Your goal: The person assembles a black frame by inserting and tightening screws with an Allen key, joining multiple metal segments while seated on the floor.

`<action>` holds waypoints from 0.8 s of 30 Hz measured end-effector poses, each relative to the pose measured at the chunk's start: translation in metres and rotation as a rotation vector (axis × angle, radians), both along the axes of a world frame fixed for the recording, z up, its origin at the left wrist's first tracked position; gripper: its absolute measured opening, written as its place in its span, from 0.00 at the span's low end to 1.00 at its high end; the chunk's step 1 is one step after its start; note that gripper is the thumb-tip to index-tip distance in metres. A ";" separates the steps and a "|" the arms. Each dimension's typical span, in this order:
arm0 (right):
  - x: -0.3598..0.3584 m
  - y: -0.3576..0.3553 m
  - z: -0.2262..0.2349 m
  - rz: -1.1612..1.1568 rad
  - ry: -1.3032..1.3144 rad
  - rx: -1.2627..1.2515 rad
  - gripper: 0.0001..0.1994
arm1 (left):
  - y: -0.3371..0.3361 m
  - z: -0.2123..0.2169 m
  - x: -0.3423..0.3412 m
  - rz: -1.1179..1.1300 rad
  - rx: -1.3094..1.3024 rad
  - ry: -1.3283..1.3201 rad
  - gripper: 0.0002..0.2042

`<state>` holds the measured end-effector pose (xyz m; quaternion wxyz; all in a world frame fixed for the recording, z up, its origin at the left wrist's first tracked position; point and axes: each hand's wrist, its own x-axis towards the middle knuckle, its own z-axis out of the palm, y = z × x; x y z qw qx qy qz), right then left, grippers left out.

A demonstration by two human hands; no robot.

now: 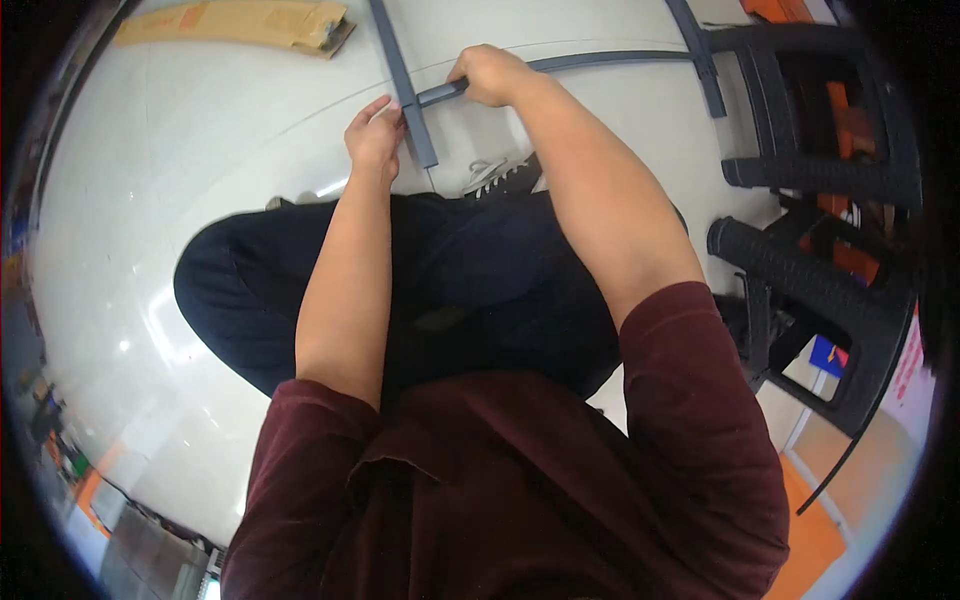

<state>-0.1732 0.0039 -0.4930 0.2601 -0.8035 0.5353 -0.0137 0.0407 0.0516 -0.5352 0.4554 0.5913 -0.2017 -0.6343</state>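
A dark grey frame of long bars lies on the pale floor beyond my crossed legs. My left hand [374, 138] is at the left bar [393, 62], its fingers bent against that bar's edge close to the joint; some fingertips are hidden. From this joint a grey crossbar [610, 58] runs off to the right and meets a second bar [700, 62]. Over the crossbar, a short way right of the joint, my right hand [492, 76] is closed with its fingers wrapped round it. A short lighter grey stretch of crossbar shows between both hands.
A long brown cardboard package [235, 25] lies at the far left. Black plastic stools [815, 175] lie on the right, close to the frame's right bar. My shoe [500, 178] is just below the crossbar. A dark box-like object [150, 555] stands at the lower left.
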 end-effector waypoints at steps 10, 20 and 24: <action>-0.003 -0.002 -0.009 -0.003 0.023 -0.030 0.21 | 0.001 0.002 -0.007 0.208 -0.095 0.102 0.17; 0.005 0.002 0.000 0.015 0.043 0.033 0.19 | 0.005 -0.008 -0.007 -0.015 0.064 -0.089 0.13; 0.006 0.003 0.000 0.021 0.079 0.008 0.19 | 0.005 -0.002 -0.011 0.104 -0.075 -0.021 0.13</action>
